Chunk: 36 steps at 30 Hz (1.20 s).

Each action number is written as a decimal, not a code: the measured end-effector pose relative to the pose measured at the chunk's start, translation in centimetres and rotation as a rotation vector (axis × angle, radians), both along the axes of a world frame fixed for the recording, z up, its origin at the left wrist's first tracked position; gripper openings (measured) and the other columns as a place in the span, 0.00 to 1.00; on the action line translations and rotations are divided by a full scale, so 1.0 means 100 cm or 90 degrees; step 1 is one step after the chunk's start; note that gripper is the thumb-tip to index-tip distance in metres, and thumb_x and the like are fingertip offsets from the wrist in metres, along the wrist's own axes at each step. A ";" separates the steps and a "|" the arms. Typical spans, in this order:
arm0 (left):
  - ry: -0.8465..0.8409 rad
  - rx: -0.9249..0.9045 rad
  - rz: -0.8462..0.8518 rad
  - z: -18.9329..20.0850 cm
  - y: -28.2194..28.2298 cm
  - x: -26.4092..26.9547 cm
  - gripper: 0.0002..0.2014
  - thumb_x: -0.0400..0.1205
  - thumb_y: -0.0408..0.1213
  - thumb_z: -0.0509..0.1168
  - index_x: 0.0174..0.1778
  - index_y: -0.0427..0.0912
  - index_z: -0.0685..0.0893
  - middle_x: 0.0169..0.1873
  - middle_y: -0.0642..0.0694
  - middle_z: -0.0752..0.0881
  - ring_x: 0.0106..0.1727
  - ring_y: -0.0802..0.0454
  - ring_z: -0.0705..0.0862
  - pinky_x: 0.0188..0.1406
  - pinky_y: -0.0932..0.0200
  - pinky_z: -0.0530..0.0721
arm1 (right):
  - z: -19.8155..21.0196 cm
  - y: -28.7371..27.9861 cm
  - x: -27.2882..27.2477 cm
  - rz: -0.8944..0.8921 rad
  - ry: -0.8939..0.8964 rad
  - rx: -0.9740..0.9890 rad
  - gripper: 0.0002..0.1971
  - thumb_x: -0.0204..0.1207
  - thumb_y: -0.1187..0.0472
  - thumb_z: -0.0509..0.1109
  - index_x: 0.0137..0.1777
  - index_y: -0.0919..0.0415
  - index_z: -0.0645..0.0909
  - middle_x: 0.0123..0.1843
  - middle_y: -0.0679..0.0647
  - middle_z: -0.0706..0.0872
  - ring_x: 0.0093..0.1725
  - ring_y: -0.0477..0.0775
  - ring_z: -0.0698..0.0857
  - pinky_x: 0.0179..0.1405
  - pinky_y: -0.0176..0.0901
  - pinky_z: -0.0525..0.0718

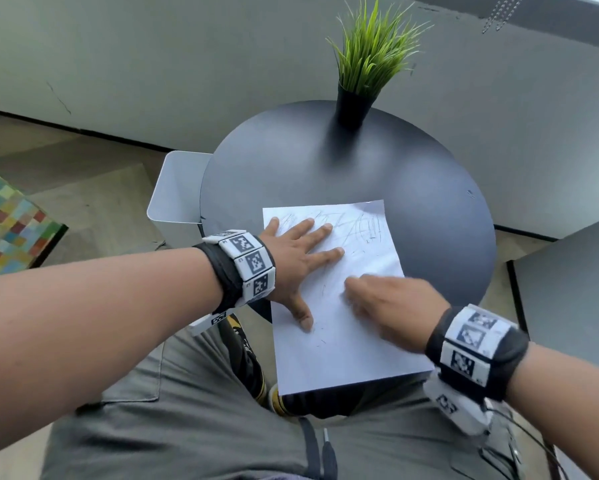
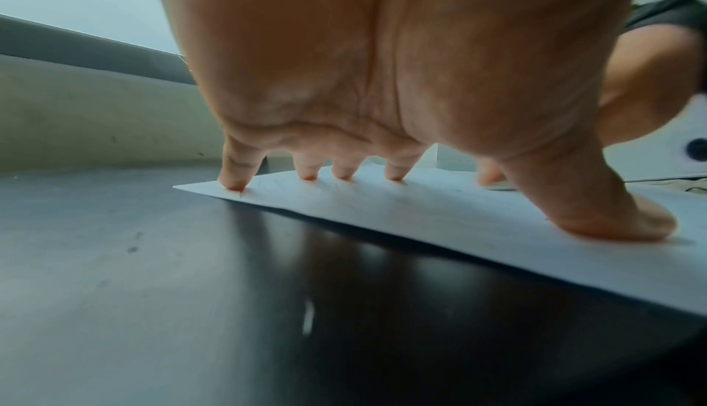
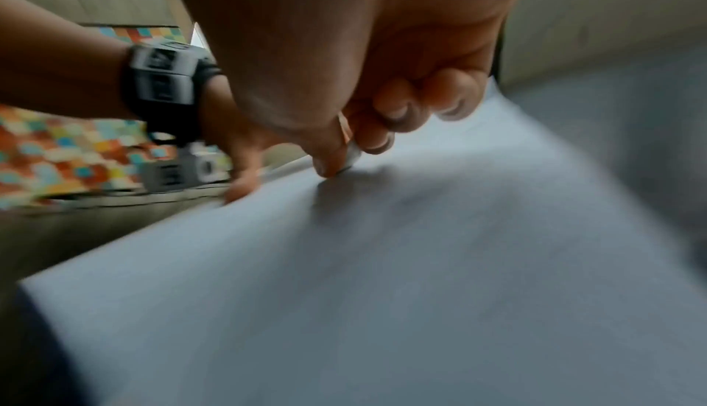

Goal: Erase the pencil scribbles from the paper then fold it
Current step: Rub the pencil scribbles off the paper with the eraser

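Note:
A white sheet of paper (image 1: pixel 339 348) with pencil scribbles (image 1: pixel 364 230) across its far half lies on a round dark table (image 1: pixel 291 174), its near edge hanging over the rim. My left hand (image 1: pixel 298 258) lies flat and spread on the sheet's left side, fingertips (image 2: pixel 235 184) and thumb pressing the paper (image 2: pixel 478 216) down. My right hand (image 1: pixel 388 303), blurred by motion, is on the middle of the sheet. In the right wrist view its thumb and forefinger pinch a small pale eraser (image 3: pixel 353 152) against the paper (image 3: pixel 382 291).
A black pot of green grass (image 1: pixel 353 105) stands at the table's far edge. A pale grey bin (image 1: pixel 173 188) sits beside the table on the left. A multicoloured checked cushion (image 1: pixel 7 220) lies at far left. My lap in grey trousers is below.

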<state>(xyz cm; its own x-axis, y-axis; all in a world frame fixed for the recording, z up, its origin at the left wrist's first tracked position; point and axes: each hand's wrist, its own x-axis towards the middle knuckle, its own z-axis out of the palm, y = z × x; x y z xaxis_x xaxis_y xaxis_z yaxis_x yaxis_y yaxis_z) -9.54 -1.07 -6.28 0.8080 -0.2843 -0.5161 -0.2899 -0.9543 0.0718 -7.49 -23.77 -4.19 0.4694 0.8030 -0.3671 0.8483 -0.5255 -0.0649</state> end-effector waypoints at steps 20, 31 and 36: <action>0.031 0.034 0.018 0.007 -0.012 0.001 0.66 0.60 0.83 0.69 0.85 0.73 0.33 0.87 0.47 0.28 0.88 0.37 0.31 0.74 0.11 0.54 | 0.002 0.002 -0.033 -0.165 0.010 -0.023 0.07 0.84 0.52 0.51 0.45 0.49 0.56 0.42 0.50 0.80 0.39 0.65 0.82 0.30 0.50 0.72; 0.035 0.032 0.028 0.010 -0.011 0.006 0.67 0.58 0.81 0.72 0.85 0.74 0.36 0.88 0.47 0.30 0.89 0.38 0.32 0.77 0.14 0.49 | 0.004 0.005 -0.037 -0.148 0.009 0.012 0.10 0.85 0.48 0.50 0.44 0.51 0.59 0.38 0.49 0.78 0.36 0.64 0.81 0.30 0.51 0.76; 0.024 0.051 -0.019 0.026 -0.014 0.014 0.62 0.67 0.68 0.78 0.89 0.63 0.44 0.90 0.46 0.34 0.90 0.44 0.37 0.85 0.27 0.46 | 0.009 -0.016 0.000 -0.245 -0.037 0.012 0.09 0.85 0.48 0.51 0.49 0.52 0.65 0.42 0.49 0.83 0.41 0.63 0.83 0.39 0.53 0.83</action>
